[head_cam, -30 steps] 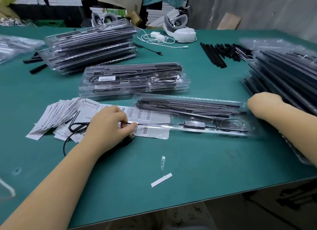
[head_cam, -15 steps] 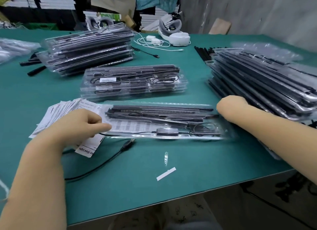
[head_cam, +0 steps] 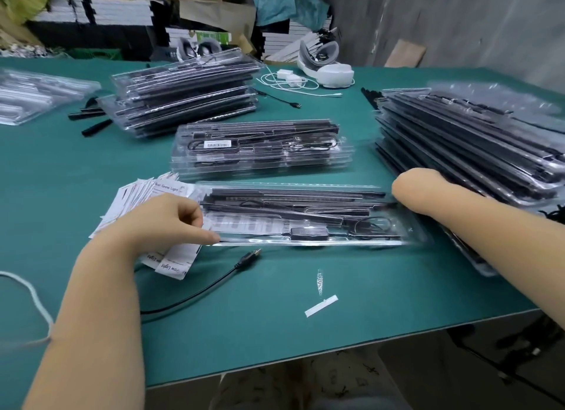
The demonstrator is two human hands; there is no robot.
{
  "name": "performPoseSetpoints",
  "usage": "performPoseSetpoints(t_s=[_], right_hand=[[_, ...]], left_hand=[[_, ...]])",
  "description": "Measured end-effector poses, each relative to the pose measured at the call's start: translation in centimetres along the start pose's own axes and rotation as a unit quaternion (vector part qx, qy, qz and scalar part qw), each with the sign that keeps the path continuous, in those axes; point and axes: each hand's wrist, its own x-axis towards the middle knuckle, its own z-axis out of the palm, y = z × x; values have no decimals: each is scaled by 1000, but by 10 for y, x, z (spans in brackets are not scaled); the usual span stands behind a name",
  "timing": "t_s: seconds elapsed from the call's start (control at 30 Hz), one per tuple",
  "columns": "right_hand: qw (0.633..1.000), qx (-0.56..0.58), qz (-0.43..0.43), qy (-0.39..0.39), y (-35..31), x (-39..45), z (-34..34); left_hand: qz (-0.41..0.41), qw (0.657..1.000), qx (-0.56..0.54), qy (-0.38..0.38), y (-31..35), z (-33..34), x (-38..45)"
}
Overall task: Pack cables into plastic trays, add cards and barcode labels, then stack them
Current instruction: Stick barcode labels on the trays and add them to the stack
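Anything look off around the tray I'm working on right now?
Yes. A black USB cable trails loose on the mat in front of the tray, plug outside it. A white paper strip and a crumpled clear scrap lie near the table edge.

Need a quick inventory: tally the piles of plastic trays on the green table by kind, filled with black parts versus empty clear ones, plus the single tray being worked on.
Piles of filled trays: 3 (back left pile, labelled middle pile, right pile)
Piles of empty clear trays: 1 (far left)
Single tray between the hands: 1
Total: 5
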Motion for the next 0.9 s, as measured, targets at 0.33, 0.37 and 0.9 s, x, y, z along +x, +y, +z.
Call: performPoseSetpoints(t_s=[0.33, 0.37, 0.9], right_hand=[[932, 308, 58, 182, -37, -18, -42], [910, 359, 26, 204, -48, -24, -47], [794, 508, -136, 306, -156, -52, -85]], left_hand=[[17, 996, -16, -90, 6, 9, 1], [30, 998, 24, -54, 8, 14, 4], [81, 975, 102, 180, 9, 33, 21]])
